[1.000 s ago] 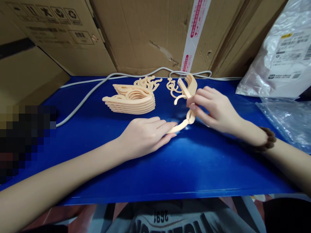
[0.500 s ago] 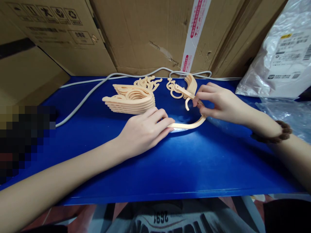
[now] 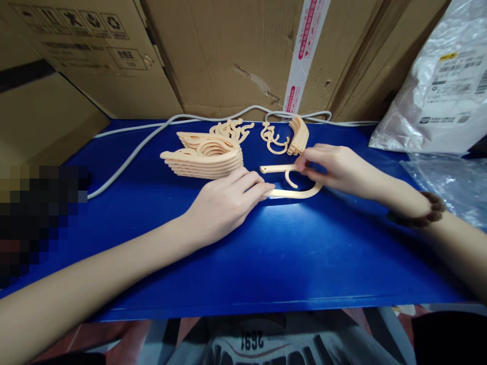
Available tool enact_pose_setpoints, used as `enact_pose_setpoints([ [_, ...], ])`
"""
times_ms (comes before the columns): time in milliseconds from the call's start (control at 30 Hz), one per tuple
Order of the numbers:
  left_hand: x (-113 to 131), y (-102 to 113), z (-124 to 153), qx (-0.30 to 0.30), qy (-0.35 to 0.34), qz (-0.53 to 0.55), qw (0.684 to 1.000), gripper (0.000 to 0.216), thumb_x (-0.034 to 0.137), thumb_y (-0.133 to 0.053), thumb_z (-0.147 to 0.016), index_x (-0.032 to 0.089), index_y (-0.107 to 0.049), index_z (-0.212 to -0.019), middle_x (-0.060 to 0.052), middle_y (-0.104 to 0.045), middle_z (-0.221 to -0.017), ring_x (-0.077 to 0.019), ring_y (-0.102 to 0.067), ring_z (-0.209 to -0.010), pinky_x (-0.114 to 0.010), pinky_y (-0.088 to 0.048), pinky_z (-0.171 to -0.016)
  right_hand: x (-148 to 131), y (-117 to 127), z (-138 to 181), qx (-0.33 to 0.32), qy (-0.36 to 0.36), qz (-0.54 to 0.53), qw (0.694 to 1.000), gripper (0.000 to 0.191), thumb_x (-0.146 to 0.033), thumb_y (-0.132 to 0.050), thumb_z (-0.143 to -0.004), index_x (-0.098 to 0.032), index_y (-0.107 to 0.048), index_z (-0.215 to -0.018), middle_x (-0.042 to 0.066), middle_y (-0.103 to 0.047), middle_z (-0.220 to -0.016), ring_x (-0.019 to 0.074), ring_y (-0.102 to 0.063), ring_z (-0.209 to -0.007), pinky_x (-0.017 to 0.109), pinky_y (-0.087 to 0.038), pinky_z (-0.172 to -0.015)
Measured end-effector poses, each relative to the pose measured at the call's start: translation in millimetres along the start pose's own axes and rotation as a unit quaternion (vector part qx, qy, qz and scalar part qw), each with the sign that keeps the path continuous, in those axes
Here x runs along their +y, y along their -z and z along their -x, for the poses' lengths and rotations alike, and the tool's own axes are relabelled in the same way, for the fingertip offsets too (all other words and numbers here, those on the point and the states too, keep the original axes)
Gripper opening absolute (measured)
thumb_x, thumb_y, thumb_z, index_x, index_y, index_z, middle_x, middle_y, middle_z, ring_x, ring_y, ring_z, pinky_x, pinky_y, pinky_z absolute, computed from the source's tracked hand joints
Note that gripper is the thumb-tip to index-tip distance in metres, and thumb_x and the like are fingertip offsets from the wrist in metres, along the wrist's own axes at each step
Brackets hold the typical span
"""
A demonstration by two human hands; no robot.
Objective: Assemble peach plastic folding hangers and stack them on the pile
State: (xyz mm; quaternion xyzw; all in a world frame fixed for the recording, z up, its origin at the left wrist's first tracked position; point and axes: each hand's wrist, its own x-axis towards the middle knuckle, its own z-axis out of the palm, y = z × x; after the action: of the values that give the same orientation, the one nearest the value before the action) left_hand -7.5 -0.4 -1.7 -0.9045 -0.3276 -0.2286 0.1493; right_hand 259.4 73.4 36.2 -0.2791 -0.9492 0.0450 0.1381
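A beige plastic clothes hanger (image 3: 292,194) is stretched between my hands, bent into a U with its curve on the right. My left hand (image 3: 232,200) pinches the end of its near arm low over the table. My right hand (image 3: 331,165) grips it near the bend, partly hiding the joint. The far arm points left, with a hole at its tip, and a small curved hook hangs inside the U. Behind my left hand lies a neat stack of folded beige hangers (image 3: 205,157).
Loose beige hooks (image 3: 232,131) lie behind the stack; more hooks (image 3: 276,142) lie beside several nested curved arms (image 3: 299,134). A white cable (image 3: 133,170) crosses the back of the blue table (image 3: 266,274). Cardboard boxes (image 3: 228,50) wall the rear; a plastic parcel bag (image 3: 433,96) stands right.
My right hand has turned and moved slightly down, swinging the far arm of the hanger toward the near arm, now roughly parallel to it. My left hand stays almost in place.
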Motion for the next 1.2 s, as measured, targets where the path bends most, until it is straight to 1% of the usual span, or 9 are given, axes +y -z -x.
enact_pose_setpoints([
  [200, -2.0, -2.5, 0.8, -0.006, -0.012, -0.001, 1.0, 0.024, 0.021, -0.047, -0.102, 0.015, -0.066, -0.116, -0.004, -0.07, -0.104, -0.0202, -0.061, -0.092, -0.031, -0.05, -0.077, 0.2, -6.3, 0.0, 0.004, 0.0, 0.024, 1.0, 0.012, -0.016, -0.05, -0.092, -0.017, -0.062, -0.093, 0.005, -0.067, -0.084, 0.0173, -0.06, -0.075, 0.028, -0.043, -0.071],
  [400, -4.2, -4.2, 1.5, -0.023, -0.014, 0.001, 1.0, 0.026, 0.017, -0.047, -0.101, 0.015, -0.066, -0.118, -0.004, -0.07, -0.105, -0.02, -0.06, -0.093, -0.03, -0.051, -0.077, 2.2, -10.7, 0.4, -0.001, -0.011, 0.013, 1.0, 0.012, -0.015, -0.049, -0.091, -0.016, -0.061, -0.092, 0.007, -0.067, -0.089, 0.018, -0.061, -0.077, 0.029, -0.043, -0.071],
  [600, -5.1, -5.7, 2.2, -0.038, -0.014, 0.001, 0.999, 0.027, 0.015, -0.048, -0.099, 0.017, -0.066, -0.119, -0.003, -0.07, -0.103, -0.0199, -0.06, -0.092, -0.03, -0.051, -0.075, -1.0, -9.8, -0.8, -0.014, -0.024, 0.028, 0.999, 0.015, -0.015, -0.046, -0.092, -0.016, -0.061, -0.091, 0.008, -0.066, -0.089, 0.018, -0.06, -0.077, 0.03, -0.043, -0.073],
  [800, -6.3, -5.2, 1.9, -0.054, -0.009, 0.001, 0.999, 0.027, 0.016, -0.047, -0.1, 0.019, -0.066, -0.119, -0.003, -0.069, -0.102, -0.0202, -0.06, -0.092, -0.03, -0.051, -0.072, -1.9, -9.4, -1.6, -0.03, -0.024, 0.036, 0.999, 0.018, -0.016, -0.044, -0.092, -0.016, -0.062, -0.093, 0.009, -0.067, -0.092, 0.019, -0.061, -0.08, 0.031, -0.042, -0.075],
  [933, -6.2, -4.7, 2.1, -0.056, 0.001, 0.006, 0.998, 0.029, 0.017, -0.045, -0.101, 0.021, -0.066, -0.12, -0.003, -0.069, -0.103, -0.0201, -0.06, -0.092, -0.029, -0.05, -0.069, -2.4, -11.7, -1.2, -0.031, -0.024, 0.067, 0.997, 0.017, -0.017, -0.044, -0.093, -0.017, -0.06, -0.092, 0.008, -0.068, -0.094, 0.02, -0.061, -0.081, 0.032, -0.041, -0.076],
  [1000, -5.8, -3.6, 1.7, -0.064, 0.009, 0.025, 0.998, 0.028, 0.017, -0.045, -0.101, 0.021, -0.066, -0.119, -0.003, -0.068, -0.105, -0.0203, -0.061, -0.093, -0.029, -0.05, -0.069, -3.2, -12.1, -0.7, -0.026, -0.028, 0.093, 0.995, 0.016, -0.019, -0.043, -0.095, -0.017, -0.059, -0.094, 0.009, -0.068, -0.094, 0.0208, -0.061, -0.08, 0.032, -0.041, -0.075],
  [1067, -5.5, -0.6, -0.1, -0.076, 0.026, 0.068, 0.994, 0.028, 0.018, -0.044, -0.101, 0.02, -0.066, -0.118, -0.004, -0.068, -0.108, -0.0202, -0.062, -0.096, -0.03, -0.051, -0.073, -5.1, -11.0, -0.5, -0.016, -0.029, 0.119, 0.992, 0.016, -0.021, -0.044, -0.096, -0.016, -0.059, -0.097, 0.009, -0.067, -0.095, 0.0217, -0.06, -0.08, 0.033, -0.041, -0.075],
  [1133, -6.0, 6.1, -4.2, -0.08, 0.05, 0.125, 0.988, 0.028, 0.018, -0.043, -0.101, 0.019, -0.066, -0.117, -0.004, -0.067, -0.111, -0.0194, -0.062, -0.098, -0.03, -0.051, -0.078, -9.1, -8.4, -1.0, -0.003, -0.022, 0.131, 0.991, 0.014, -0.023, -0.046, -0.096, -0.015, -0.058, -0.1, 0.01, -0.066, -0.097, 0.0224, -0.059, -0.082, 0.033, -0.041, -0.076],
  [1200, -8.0, 17.1, -10.7, -0.067, 0.071, 0.167, 0.981, 0.028, 0.017, -0.043, -0.101, 0.019, -0.066, -0.117, -0.004, -0.067, -0.111, -0.0183, -0.062, -0.099, -0.031, -0.051, -0.082, -16.1, -5.8, -2.2, 0.012, -0.007, 0.129, 0.992, 0.015, -0.025, -0.048, -0.097, -0.015, -0.058, -0.102, 0.01, -0.066, -0.1, 0.0222, -0.059, -0.086, 0.032, -0.04, -0.077],
])
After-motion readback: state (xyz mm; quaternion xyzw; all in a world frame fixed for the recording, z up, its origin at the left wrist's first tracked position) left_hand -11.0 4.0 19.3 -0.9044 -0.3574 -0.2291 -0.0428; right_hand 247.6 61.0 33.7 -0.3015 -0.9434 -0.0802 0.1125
